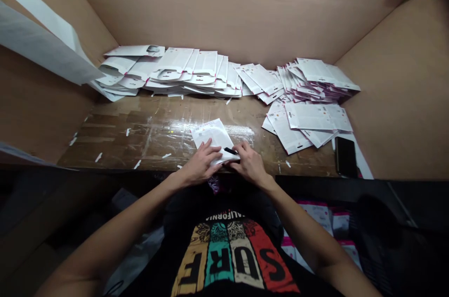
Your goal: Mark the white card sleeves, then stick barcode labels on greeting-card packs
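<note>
A brown-walled booth (224,11) is seen closing in the space ahead of and to both sides of the hands. Below it, a worn, tape-patched wooden table (140,133) is spread under them. Far beyond the hands, a long overlapping row of flat white cartons (175,72) is laid along the back wall, and a second fanned heap of cartons (308,96) is piled beyond and to the right of the right hand. A dark phone (345,156) is set well to the right, at the table's edge. Small white paper scraps (99,157) are scattered to the left.

A single flat white carton (213,138) is held at the near edge, with nothing between it and the hands. The left hand (201,163) is laid flat on it, fingers spread and pressing down. The right hand (250,163) is curled at its right edge, fingertips pinching a small black piece (230,150) against the carton.
</note>
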Tool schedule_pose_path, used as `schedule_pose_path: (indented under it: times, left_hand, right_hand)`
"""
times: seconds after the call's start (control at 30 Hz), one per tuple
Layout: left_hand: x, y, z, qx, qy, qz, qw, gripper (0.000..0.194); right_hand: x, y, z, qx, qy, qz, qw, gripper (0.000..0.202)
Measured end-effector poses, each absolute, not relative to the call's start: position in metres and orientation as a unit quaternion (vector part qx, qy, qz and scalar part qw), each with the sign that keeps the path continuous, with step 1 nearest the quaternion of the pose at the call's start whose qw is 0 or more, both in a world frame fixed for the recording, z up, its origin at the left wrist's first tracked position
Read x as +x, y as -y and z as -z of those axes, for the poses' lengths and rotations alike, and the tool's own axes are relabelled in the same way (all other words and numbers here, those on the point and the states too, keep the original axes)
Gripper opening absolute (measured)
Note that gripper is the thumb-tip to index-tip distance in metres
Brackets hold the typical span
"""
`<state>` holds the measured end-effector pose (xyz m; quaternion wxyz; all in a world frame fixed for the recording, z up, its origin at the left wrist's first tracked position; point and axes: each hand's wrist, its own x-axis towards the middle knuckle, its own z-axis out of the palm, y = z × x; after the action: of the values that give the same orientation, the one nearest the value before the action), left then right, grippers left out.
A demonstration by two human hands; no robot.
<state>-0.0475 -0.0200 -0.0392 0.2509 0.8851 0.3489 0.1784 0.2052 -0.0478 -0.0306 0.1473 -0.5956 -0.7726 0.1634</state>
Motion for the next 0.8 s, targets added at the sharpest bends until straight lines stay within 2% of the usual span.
schedule_pose_path:
  times: [0.17, 0.37, 0.6, 0.7, 0.8]
  left_hand:
    - [-0.054, 0.043, 0.03, 0.911, -0.348, -0.156, 0.154, 0.019]
    - [-0.062, 0.051, 0.041, 0.918, -0.31, -0.193, 0.157, 0.014]
    - [-0.062, 0.04, 0.048, 0.853, -0.416, -0.237, 0.209, 0.027]
    - [-0.06, 0.033, 0.05, 0.839, -0.442, -0.235, 0.212, 0.021]
    - [-0.06, 0.032, 0.05, 0.844, -0.457, -0.214, 0.181, 0.031]
  right_hand:
    - [0.22, 0.064, 0.036, -0.468, 0.853, -0.16, 0.165, 0.021]
    - [0.217, 0.061, 0.033, -0.422, 0.874, -0.201, 0.129, 0.022]
    - [0.196, 0.05, 0.025, -0.552, 0.803, -0.212, 0.073, 0.017]
    - [0.188, 0.049, 0.021, -0.577, 0.789, -0.204, 0.056, 0.015]
    - [0.178, 0.049, 0.015, -0.645, 0.739, -0.187, 0.057, 0.023]
